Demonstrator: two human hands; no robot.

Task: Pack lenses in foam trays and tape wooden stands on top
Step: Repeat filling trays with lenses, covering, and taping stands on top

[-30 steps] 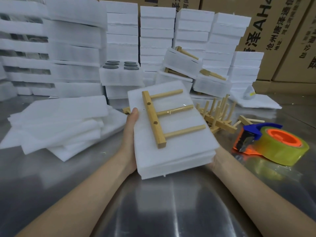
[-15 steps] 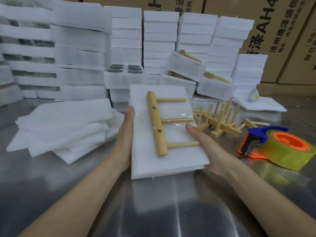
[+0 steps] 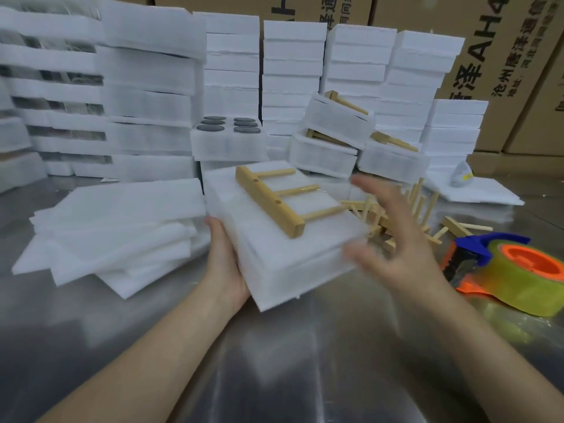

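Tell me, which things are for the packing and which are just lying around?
For the job: foam tray, wooden stand, tape, lenses, spare stands.
Lying about: cardboard boxes, small grey thing.

Cardboard box (image 3: 515,53), rt rear: big "泽 AH4", smaller "沧州唐泽通…"; rest cut off/blurry.

left hand (image 3: 225,261) grips foam tray (image 3: 274,261) at its left edge, tray tilted | wooden stand (image 3: 268,206) on top, clear tape over its pegs | right hand (image 3: 396,239) blurred, fingers spread, just beside tray's right edge | tape dispenser (image 3: 518,270) on tabletop (image 3: 274,361), right side
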